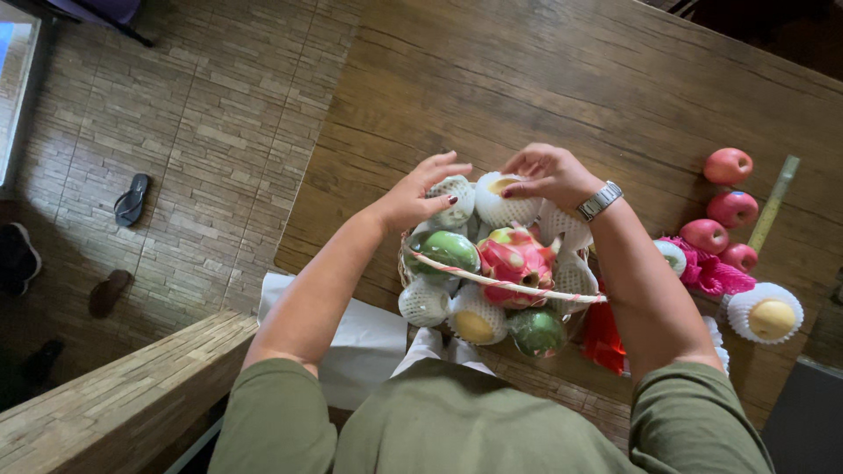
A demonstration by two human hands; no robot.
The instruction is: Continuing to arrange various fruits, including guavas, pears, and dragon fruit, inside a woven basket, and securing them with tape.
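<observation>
Now, basket: sitting at the near edge of the wooden table, a pink-and-white striped handle crossing over the fruit.
Basket contents: a pink dragon fruit lying in the middle, a green fruit left of it, another green fruit at the near side, a yellow fruit in a white foam net beside that, more netted fruits packing the rest.
Left hand: fingers spread, resting on a white netted fruit at the far left of the basket; not clenching it.
Right hand: fingertips pinching the top of a netted yellow pear at the far side; a metal watch sitting on the wrist.
Packaging: pink foam nets lying right of the basket, a red wrapper lying just beside it.
Loose fruit: four red apples lining up at the right, a netted yellow fruit standing near them.
Floor: a sandal lying on the tiles.
</observation>
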